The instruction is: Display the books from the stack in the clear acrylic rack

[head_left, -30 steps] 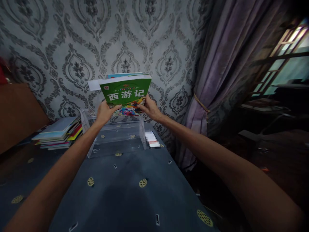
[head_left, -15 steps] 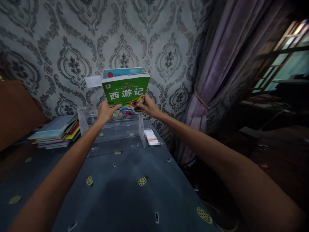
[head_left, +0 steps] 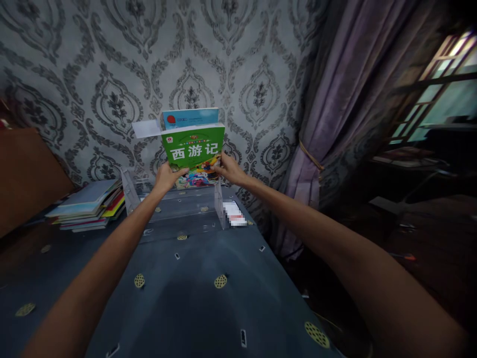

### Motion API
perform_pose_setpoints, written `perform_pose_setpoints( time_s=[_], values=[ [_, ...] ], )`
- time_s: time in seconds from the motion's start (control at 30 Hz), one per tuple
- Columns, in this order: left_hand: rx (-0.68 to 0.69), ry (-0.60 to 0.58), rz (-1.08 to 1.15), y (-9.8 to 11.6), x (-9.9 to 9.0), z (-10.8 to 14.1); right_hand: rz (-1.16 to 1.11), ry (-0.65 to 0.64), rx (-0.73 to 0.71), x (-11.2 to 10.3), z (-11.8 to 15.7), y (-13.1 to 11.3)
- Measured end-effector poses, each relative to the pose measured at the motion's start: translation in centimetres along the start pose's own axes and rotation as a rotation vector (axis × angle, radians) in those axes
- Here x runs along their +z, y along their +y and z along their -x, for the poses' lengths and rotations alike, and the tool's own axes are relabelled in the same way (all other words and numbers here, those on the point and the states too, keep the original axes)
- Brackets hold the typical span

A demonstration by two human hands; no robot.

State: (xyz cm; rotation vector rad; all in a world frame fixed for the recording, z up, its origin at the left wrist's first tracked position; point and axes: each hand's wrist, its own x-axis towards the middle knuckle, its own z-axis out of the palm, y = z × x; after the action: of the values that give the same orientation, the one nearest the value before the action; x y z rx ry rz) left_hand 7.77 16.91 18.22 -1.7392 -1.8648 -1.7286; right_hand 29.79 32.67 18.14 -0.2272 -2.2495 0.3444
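A green book (head_left: 194,149) with large white characters and a colourful picture is held upright between my hands. My left hand (head_left: 166,177) grips its lower left edge, thumb across the cover. At the lower right edge, my right hand (head_left: 230,170) is closed on it the same way, fingers hidden behind. Behind the green book stands a blue book (head_left: 192,117), only its top part showing. Below and around them is a clear plastic rack (head_left: 219,203) with transparent side walls; whether the green book touches its base I cannot tell.
A stack of books (head_left: 89,206) lies left of the rack. A phone-like item with a blurred screen (head_left: 234,214) lies at its right. The dark patterned cloth (head_left: 186,303) spans the table. A brown panel (head_left: 30,179) stands far left; a tied purple curtain (head_left: 307,164) hangs right.
Both my hands have lowered the green book a little towards the rack, and it has levelled out. More of the blue book shows above it.
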Motion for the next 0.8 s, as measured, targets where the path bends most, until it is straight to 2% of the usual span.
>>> perform_pose_setpoints(
  time_s=[0.17, 0.4, 0.5, 0.67, 0.8],
  values=[
    [-0.035, 0.039, -0.119, 0.0, 0.4, 0.9, -0.026, 0.000, 0.013, 0.4, 0.7, -0.4],
    [-0.039, 0.090, -0.271, 0.5, 0.4, 1.7, 0.051, 0.091, 0.056, 1.3, 0.8, -0.1],
    [-0.049, 0.053, -0.373, 1.0, 0.2, 1.8, 0.053, 0.137, 0.036, 1.6, 1.0, 0.0],
    [-0.102, -0.037, -0.677, 2.3, -0.4, 2.3, 0.048, 0.257, 0.046, 2.3, 1.5, -0.2],
    [-0.091, -0.067, -0.771, 2.9, -0.8, 2.6, 0.029, 0.282, 0.075, 2.4, 1.5, -0.2]
  ],
)
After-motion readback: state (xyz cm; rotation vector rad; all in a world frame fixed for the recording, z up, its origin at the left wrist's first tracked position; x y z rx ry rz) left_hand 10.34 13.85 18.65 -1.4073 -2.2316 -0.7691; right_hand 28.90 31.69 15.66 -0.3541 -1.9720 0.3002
